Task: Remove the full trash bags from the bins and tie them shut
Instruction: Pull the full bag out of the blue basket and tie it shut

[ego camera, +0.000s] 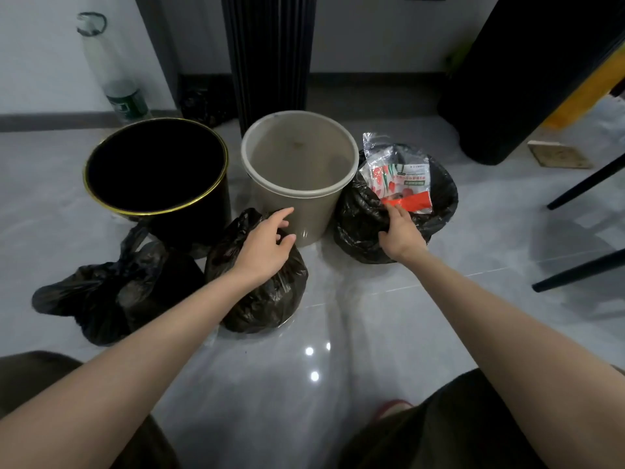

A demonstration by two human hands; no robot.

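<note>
Seen from above, on a glossy grey floor (355,326): black bin (155,167) at left, beige bin (299,157) in the middle, both bagless. In front of them, two black bags, left bag (101,292) and middle bag (263,292), apparently closed at the neck. At right, a third bag (372,225), mouth wide open, touching the beige bin, with plastic wrappers (399,177) poking well above the rim; no bin visible around it.

Risks, as judgement: wrappers sliding out onto the floor if the open mouth tips or gets gathered from one side only; thin film tearing under a hard pull; a tied bag toppling if bumped by an arm.

Left hand (267,242) resting on the middle bag's top, fingers (280,214) loosely spread, tips near the beige bin's wall, gripping nothing certain. Right hand (400,228) at the third bag's near rim, fingers curled and pinching the black film just below an orange wrapper.
</note>
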